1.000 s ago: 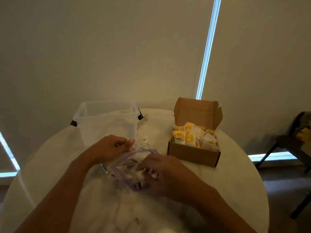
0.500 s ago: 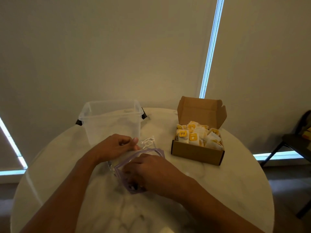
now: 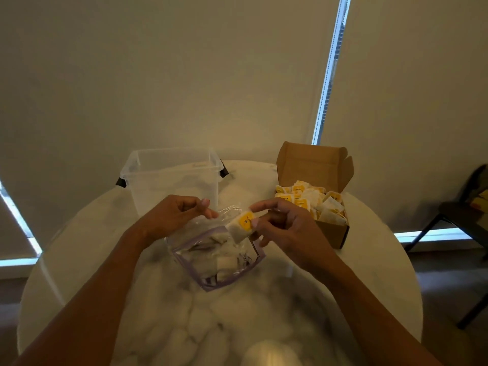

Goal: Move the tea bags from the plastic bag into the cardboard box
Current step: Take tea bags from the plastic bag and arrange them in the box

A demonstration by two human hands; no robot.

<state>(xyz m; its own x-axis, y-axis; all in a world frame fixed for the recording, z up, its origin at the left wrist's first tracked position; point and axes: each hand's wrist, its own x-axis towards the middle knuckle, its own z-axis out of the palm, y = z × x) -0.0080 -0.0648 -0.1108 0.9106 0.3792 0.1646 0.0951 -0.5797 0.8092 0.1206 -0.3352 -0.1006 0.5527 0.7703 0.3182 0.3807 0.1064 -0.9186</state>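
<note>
The thumb and fingers (image 3: 261, 206) of the right hand (image 3: 287, 228) pinch one tea bag (image 3: 241, 225) at its yellow-labelled end, in the air just above the mouth of the plastic bag (image 3: 216, 257). The tea bag's long axis slants, with the label end up and to the right and the white end down toward the mouth. The left hand (image 3: 171, 215) pinches the plastic bag's far clear edge between thumb and forefinger and holds it raised. The plastic bag lies on the desk (image 3: 375, 273) with more sachets inside, too blurred to count. Just right of the right hand stands the cardboard box (image 3: 332, 231), its lid flap upright at the back and its open top heaped with tea bags (image 3: 309, 199); open air leads to it. A clear tub (image 3: 169, 175) stands behind the left hand, and a chair (image 3: 459, 212) sits beyond the desk's right edge.
</note>
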